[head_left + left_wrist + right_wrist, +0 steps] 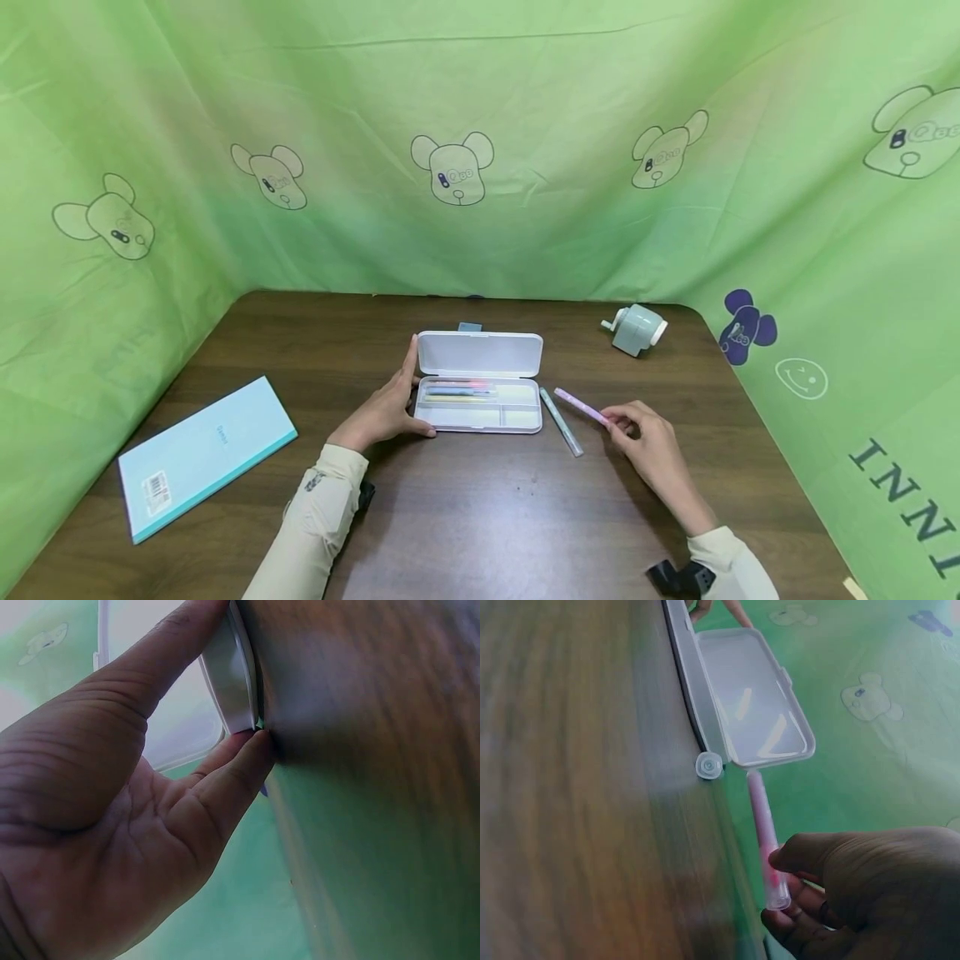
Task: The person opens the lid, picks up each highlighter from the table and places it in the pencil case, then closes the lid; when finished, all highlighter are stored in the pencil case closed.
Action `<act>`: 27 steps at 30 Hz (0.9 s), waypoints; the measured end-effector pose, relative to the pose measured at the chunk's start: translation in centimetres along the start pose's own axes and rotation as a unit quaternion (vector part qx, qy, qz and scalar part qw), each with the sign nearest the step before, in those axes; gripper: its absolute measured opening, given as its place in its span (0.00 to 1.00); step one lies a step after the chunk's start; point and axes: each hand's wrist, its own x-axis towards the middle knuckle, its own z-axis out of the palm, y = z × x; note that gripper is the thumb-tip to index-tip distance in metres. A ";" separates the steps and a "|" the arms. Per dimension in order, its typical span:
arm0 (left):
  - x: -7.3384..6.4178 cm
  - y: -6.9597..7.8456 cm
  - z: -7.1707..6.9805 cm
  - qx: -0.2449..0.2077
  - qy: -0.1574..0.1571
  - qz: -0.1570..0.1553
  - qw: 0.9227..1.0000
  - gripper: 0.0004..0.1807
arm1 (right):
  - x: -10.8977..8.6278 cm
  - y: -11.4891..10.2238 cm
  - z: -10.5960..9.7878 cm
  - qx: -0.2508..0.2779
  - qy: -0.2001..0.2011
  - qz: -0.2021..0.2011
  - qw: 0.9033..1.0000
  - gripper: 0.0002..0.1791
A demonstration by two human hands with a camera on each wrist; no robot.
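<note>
A white pencil case [521, 416] lies with its lid [480, 354] raised, several pens [457, 390] in its long compartment. My left hand [387, 408] holds the case's left end, thumb at the front corner and fingers along the side; the left wrist view shows the thumb [112, 697] against the case wall [231, 675]. Between thumb and fingers my right hand [651, 440] pinches a pink-purple pen [581, 407] near one end. The pen's other end points toward the case. Between case and right hand, a pale blue-green pen [561, 422] lies on the table.
A light blue notebook [206, 454] with a barcode label lies at the left of the brown table [480, 517]. A grey-green crank pencil sharpener [636, 329] stands at the back right. Green printed cloth [570, 242] hangs around the table, and a small blue-grey piece [470, 327] shows behind the lid.
</note>
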 end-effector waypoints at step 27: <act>-0.1 0.3 -0.1 -0.007 0.003 -0.010 1.000 0.84 | 3.6 -2.1 4.6 0.044 -0.053 -0.023 0.997 0.12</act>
